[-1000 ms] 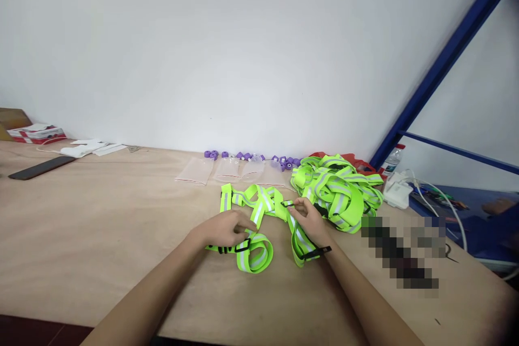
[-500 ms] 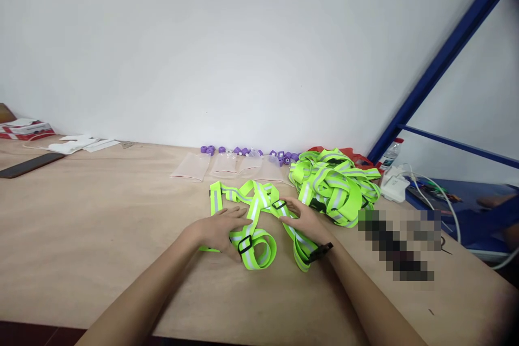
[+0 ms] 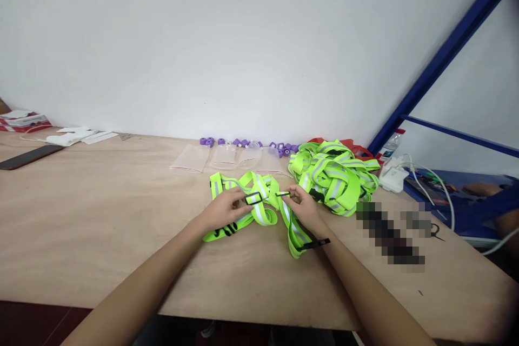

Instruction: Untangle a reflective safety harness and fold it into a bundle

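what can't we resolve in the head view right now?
- Left hand and right hand: fingers curl over the reflective strap, hiding how the black buckles are pinched.
- Pixelated patch: the mosaic hides what lies there.
- Purple pieces at the wall: too small to identify.
- Strap pile: tangled, count unclear.
- Red-and-white box: cut off by the left edge.

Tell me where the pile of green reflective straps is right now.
In the head view, the pile of green reflective straps lies on the wooden table right of centre, just beyond the right hand, with the purple pieces behind it along the wall.
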`<state>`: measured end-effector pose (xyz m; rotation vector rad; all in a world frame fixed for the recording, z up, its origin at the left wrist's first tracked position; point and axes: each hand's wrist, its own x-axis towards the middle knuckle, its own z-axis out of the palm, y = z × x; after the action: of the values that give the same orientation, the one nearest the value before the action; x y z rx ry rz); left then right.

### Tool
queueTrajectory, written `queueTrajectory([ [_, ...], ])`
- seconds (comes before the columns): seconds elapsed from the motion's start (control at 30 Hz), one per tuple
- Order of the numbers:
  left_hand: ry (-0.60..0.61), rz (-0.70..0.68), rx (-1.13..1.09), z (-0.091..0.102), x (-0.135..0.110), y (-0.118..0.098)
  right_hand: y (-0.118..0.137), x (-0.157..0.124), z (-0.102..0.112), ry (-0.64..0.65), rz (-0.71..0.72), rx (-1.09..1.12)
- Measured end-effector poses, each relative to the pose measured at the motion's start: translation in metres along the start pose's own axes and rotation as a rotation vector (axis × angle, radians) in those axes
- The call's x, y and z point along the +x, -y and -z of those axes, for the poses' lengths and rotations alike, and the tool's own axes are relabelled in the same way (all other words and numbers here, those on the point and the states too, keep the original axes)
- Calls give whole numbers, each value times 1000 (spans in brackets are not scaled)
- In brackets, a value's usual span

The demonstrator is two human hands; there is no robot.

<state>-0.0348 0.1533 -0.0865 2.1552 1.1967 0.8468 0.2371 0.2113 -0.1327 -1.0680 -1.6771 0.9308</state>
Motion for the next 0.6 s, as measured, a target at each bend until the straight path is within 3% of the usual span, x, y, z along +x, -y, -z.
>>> queueTrajectory([
  [0.27,-238,214,-260,-6,3,6,-1,0,2,-31,27,70],
  [0.43,-256,194,-237,-7,3,9,-4,1,5,53,21,45],
  [0.6,-168,76,-63,4,0,-2,-8,1,6,68,3,70],
])
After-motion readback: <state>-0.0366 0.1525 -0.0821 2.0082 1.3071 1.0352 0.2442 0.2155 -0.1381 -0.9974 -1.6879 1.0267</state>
